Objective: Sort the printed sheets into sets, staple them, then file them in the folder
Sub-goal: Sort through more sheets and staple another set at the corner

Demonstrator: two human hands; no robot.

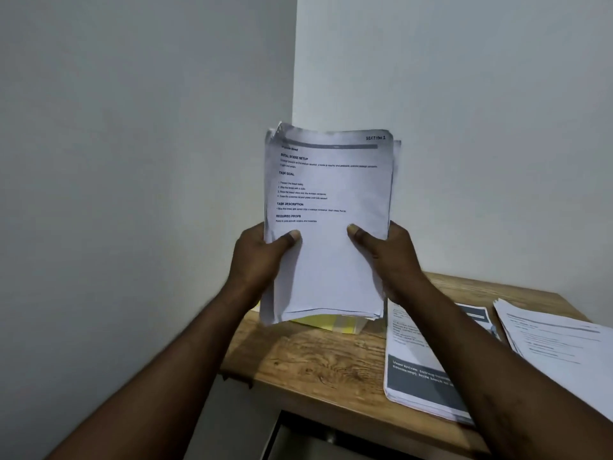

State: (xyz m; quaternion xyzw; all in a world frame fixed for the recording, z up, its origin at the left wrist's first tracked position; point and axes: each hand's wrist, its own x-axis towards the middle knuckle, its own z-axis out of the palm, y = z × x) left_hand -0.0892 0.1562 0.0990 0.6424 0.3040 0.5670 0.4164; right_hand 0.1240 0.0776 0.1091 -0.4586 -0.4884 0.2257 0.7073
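Stack of sheets [326,227] held upright, pinched low at both edges by left hand [262,257] and right hand [394,260]; judged light, floppy, apt to fan.

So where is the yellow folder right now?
In the head view, the yellow folder lies on the wooden table, far left. It is mostly hidden behind the lower edge of the held-up paper stack, left of the nearer pile of sheets.

Head-worn view, forward and down
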